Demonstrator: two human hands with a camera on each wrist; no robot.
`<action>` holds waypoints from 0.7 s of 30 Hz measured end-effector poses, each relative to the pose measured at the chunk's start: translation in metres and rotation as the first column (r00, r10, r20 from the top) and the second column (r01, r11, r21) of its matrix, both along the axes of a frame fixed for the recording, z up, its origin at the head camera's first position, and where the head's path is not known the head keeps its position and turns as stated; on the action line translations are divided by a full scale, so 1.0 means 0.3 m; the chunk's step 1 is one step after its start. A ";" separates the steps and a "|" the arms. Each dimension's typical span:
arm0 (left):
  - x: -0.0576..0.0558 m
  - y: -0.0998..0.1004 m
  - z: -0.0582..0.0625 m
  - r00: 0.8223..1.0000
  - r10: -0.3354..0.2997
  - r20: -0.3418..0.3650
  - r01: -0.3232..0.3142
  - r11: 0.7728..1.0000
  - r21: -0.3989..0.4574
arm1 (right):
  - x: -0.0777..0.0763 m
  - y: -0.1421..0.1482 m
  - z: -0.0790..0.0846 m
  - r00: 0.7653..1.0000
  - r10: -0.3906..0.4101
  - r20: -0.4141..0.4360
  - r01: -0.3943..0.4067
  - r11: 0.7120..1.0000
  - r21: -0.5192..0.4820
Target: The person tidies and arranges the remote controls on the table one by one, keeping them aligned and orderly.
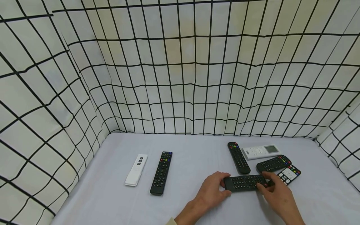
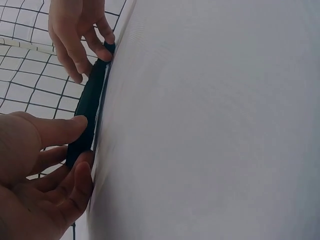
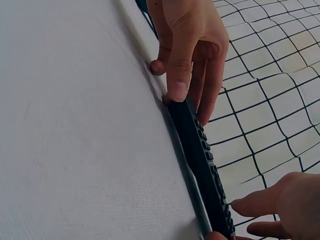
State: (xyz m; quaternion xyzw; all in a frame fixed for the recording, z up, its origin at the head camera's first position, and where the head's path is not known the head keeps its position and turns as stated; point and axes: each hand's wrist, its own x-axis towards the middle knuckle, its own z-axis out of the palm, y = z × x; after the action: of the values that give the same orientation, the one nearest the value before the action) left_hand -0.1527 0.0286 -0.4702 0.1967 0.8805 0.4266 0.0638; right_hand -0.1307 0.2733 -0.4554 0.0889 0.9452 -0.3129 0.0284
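Both hands hold a black remote control [image 1: 244, 183] lying crosswise, low over the front right of the table. My left hand [image 1: 211, 191] grips its left end, thumb at the near edge and fingers at the far edge. At the other end, my right hand [image 1: 278, 193] pinches it between thumb and fingers, covering part of that end. From the left wrist, the remote [image 2: 92, 97] shows edge-on, close to the white cloth. The right wrist view shows its raised buttons [image 3: 206, 146] facing away from the cloth.
Behind the held remote lie a black remote [image 1: 238, 157], a white remote with a small screen [image 1: 260, 152], another black one [image 1: 273, 163] and a black-and-white one [image 1: 289, 174]. A white remote [image 1: 136, 170] and a long black remote [image 1: 161, 173] lie left. Black-gridded white walls [image 1: 185, 72] enclose the table.
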 end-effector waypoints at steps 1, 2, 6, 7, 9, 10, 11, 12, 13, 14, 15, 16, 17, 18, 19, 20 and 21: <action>0.001 -0.003 0.000 1.000 -0.003 0.000 0.003 1.000 0.009 | 0.000 0.002 0.001 1.000 -0.003 -0.002 0.003 1.000 -0.008; 0.002 -0.007 0.000 1.000 -0.006 0.001 0.006 1.000 0.016 | 0.000 0.004 0.002 1.000 -0.005 -0.005 0.005 1.000 -0.015; 0.010 -0.022 0.005 1.000 -0.011 -0.022 0.012 1.000 0.024 | 0.001 0.000 0.002 0.998 -0.028 -0.062 0.026 0.999 -0.035; 0.013 -0.026 0.005 1.000 -0.011 -0.026 0.012 1.000 0.024 | 0.001 -0.004 0.001 0.996 -0.036 -0.081 0.033 0.998 -0.047; 0.018 -0.033 0.008 0.999 -0.011 -0.033 0.012 1.000 0.027 | 0.001 -0.013 -0.002 0.990 -0.050 -0.130 0.041 0.997 -0.072; 0.019 -0.037 0.009 1.000 -0.011 -0.029 0.012 0.999 0.031 | 0.002 -0.018 -0.003 0.987 -0.053 -0.152 0.039 0.995 -0.092; 0.021 -0.040 0.011 0.999 -0.012 -0.030 0.013 0.999 0.033 | 0.002 -0.022 -0.003 0.984 -0.055 -0.170 0.036 0.993 -0.114; 0.022 -0.042 0.011 0.999 -0.014 -0.029 0.015 0.999 0.038 | 0.002 -0.026 -0.003 0.981 -0.057 -0.188 0.032 0.991 -0.134; 0.023 -0.045 0.010 0.999 -0.018 -0.029 0.019 0.999 0.045 | 0.000 -0.029 -0.004 0.978 -0.059 -0.202 0.029 0.988 -0.149; 0.025 -0.047 0.010 0.999 -0.023 -0.029 0.025 0.998 0.055 | -0.001 -0.033 -0.003 0.976 -0.060 -0.210 0.026 0.987 -0.162; 0.026 -0.050 0.009 0.999 -0.029 -0.029 0.031 0.997 0.064 | -0.002 -0.036 -0.002 0.976 -0.063 -0.210 0.025 0.983 -0.181; 0.028 -0.052 0.009 0.999 -0.036 -0.030 0.038 0.997 0.073 | -0.004 -0.039 -0.001 0.976 -0.065 -0.207 0.022 0.979 -0.201; 0.030 -0.054 0.009 0.999 -0.042 -0.028 0.044 0.995 0.085 | -0.006 -0.041 -0.001 0.977 -0.067 -0.204 0.021 0.975 -0.223; 0.032 -0.056 0.007 0.999 -0.048 -0.026 0.050 0.994 0.096 | -0.008 -0.044 -0.001 0.978 -0.071 -0.196 0.022 0.971 -0.240; 0.035 -0.058 0.007 0.998 -0.053 -0.022 0.055 0.993 0.106 | -0.011 -0.046 0.000 0.980 -0.074 -0.184 0.023 0.965 -0.262; 0.037 -0.060 0.007 0.998 -0.058 -0.016 0.059 0.992 0.114 | -0.013 -0.049 0.002 0.982 -0.076 -0.171 0.023 0.957 -0.290; 0.040 -0.062 0.007 0.998 -0.061 -0.008 0.062 0.990 0.124 | -0.016 -0.051 0.003 0.985 -0.079 -0.154 0.027 0.949 -0.315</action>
State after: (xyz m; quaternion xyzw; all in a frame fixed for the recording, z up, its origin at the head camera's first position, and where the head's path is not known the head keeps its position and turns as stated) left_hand -0.1407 0.0099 -0.4680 0.2282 0.8460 0.4777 0.0629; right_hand -0.1354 0.2582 -0.4545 0.0827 0.8803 -0.4651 -0.0446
